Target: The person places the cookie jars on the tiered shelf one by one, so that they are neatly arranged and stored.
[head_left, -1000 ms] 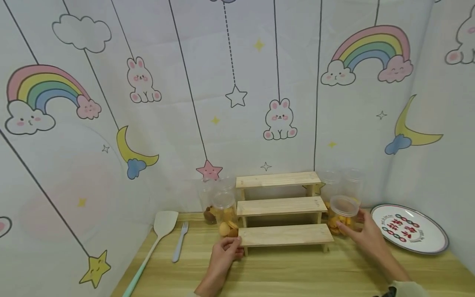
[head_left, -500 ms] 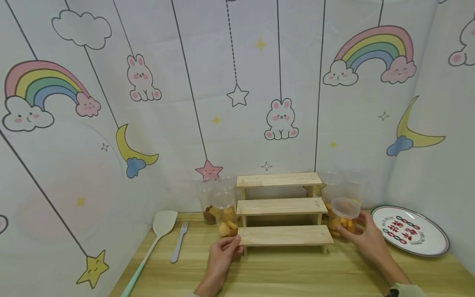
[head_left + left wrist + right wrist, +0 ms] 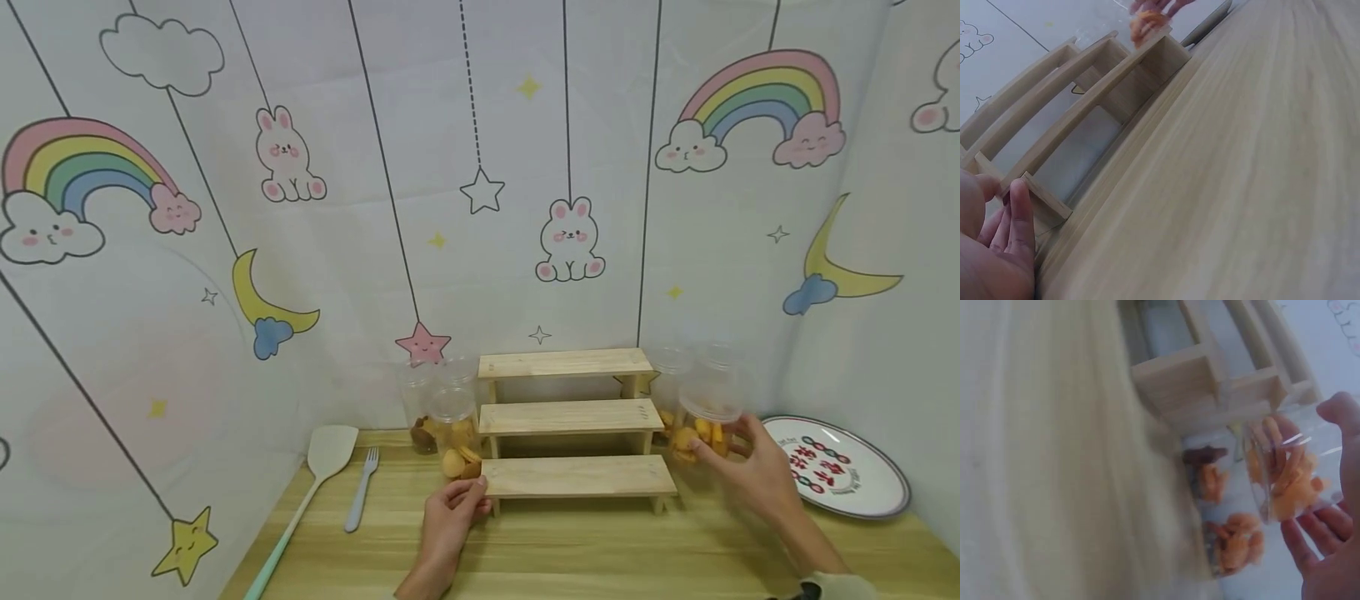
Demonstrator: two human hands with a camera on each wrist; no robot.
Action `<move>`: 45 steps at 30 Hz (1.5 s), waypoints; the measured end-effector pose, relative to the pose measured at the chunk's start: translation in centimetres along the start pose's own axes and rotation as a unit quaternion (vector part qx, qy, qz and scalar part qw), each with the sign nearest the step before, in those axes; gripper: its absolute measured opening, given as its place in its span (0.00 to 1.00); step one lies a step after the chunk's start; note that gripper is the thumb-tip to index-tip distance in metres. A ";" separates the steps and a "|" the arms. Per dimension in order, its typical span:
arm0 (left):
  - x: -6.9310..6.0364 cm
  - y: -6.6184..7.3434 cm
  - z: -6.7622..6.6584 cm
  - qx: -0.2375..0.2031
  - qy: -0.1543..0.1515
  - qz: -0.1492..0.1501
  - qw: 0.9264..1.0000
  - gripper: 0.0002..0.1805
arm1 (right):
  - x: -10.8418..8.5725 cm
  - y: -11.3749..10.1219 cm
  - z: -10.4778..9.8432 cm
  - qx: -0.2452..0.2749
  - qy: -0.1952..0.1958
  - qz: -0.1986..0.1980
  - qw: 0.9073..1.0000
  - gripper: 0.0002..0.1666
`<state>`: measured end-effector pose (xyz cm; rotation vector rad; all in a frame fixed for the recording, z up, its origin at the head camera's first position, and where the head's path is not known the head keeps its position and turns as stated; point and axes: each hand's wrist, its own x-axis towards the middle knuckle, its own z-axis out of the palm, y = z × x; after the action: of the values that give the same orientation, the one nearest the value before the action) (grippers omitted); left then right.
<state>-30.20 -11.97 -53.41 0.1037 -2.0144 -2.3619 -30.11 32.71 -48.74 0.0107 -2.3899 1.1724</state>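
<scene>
My right hand (image 3: 757, 471) grips a clear plastic jar (image 3: 708, 408) of orange-yellow snack pieces, to the right of a three-tier wooden display stand (image 3: 577, 477). In the right wrist view the held jar (image 3: 1294, 469) is raised off the tabletop, fingers and thumb round its sides. My left hand (image 3: 448, 525) holds the front left corner of the stand's lowest step. Seen from the left wrist, thumb and fingertips pinch the end of that wooden step (image 3: 1079, 119). All three steps of the stand are bare.
Several clear jars (image 3: 453, 433) with biscuits stand left of the stand. More jars (image 3: 667, 367) are behind the held one. A patterned white plate (image 3: 862, 492) lies at right. A spatula (image 3: 330, 450) and a fork (image 3: 363, 492) lie at left. A printed cloth wall (image 3: 360, 250) closes the back.
My right hand has lifted the jar and shifted it a little to the right. The left hand stays at the stand's corner.
</scene>
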 end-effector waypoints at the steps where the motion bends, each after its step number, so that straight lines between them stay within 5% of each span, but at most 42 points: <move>1: 0.0 0.0 0.0 0.001 0.000 0.000 1.000 0.21 | 0.2 -0.4 -0.3 -0.003 0.005 -0.011 1.000 0.46; 8: -0.1 0.0 0.1 0.000 0.003 0.000 1.000 0.21 | 1.8 -4.8 -1.9 -0.005 0.017 -0.065 0.998 0.48; 14: -0.1 0.0 0.1 -0.002 0.003 0.005 1.000 0.21 | 3.6 -8.7 -1.1 0.015 0.001 -0.094 0.995 0.47; 22: 0.2 0.1 -0.3 -0.005 0.000 0.003 1.000 0.22 | 6.9 -13.3 3.7 0.073 -0.063 -0.096 0.991 0.44; 27: 0.0 0.1 -0.4 -0.004 -0.004 -0.002 1.000 0.22 | 8.6 -15.2 7.2 0.111 -0.096 -0.067 0.987 0.54; 32: -0.2 0.2 -0.2 -0.007 -0.003 0.000 1.000 0.23 | 9.6 -16.4 9.9 0.134 -0.105 -0.055 0.984 0.61; 45: -0.2 0.0 0.0 -0.021 0.010 -0.001 1.000 0.20 | 11.3 -18.5 14.6 0.172 -0.107 -0.067 0.977 0.57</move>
<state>-29.98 -11.93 -53.38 0.1278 -1.9556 -2.3944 -42.22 12.30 -37.87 0.4244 -2.2871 1.5693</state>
